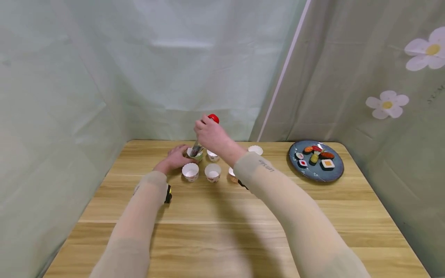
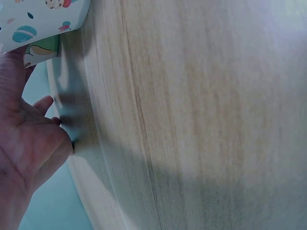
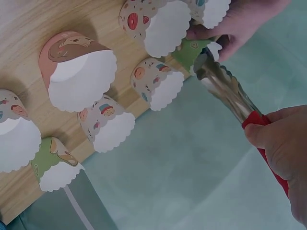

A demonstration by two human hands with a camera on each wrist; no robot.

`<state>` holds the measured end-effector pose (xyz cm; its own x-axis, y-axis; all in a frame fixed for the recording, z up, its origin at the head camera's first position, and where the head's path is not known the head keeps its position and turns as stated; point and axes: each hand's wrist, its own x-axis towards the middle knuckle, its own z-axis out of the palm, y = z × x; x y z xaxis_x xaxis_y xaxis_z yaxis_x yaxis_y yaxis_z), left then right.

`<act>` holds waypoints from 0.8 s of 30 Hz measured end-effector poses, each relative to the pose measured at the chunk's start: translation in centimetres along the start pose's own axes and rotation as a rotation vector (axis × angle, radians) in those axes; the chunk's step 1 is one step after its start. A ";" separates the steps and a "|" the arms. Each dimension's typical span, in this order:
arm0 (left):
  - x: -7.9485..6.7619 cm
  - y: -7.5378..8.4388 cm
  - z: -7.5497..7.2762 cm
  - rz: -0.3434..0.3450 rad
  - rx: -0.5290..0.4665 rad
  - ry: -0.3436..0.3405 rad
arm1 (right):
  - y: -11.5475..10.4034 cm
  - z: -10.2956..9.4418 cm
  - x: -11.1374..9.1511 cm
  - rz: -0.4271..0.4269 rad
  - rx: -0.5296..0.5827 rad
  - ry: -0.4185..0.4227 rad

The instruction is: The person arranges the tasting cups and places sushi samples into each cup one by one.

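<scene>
In the head view my left hand (image 1: 176,157) holds a green paper baking cup (image 1: 199,157) at the back left of the table, thumb and fingers around its sides. My right hand (image 1: 213,135) is raised above it and grips metal tongs (image 3: 225,88) by their red handles (image 3: 254,120). The tongs point down, with their tips at the mouth of the green cup. Something dark shows at the tips; I cannot tell what. In the left wrist view a patterned white cup (image 2: 43,21) partly covers the green one.
Several more paper cups stand close by, among them a white-lined one (image 1: 190,172), a patterned one (image 3: 156,81) and a pink one (image 3: 60,57). At the right a blue plate (image 1: 316,178) bears several toy-like sushi pieces (image 1: 327,164). A pale curtain (image 1: 208,69) hangs behind the table (image 1: 194,239).
</scene>
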<state>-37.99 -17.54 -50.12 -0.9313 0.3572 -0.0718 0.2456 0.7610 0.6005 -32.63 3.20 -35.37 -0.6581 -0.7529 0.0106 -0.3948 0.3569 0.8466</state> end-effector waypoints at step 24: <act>0.2 -0.1 -0.2 0.003 0.000 -0.002 | 0.6 0.4 -0.6 0.061 0.045 0.013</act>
<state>-38.27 -17.66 -50.00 -0.9300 0.3605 -0.0713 0.2486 0.7600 0.6005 -32.68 4.06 -35.10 -0.6735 -0.7359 0.0691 -0.3824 0.4269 0.8195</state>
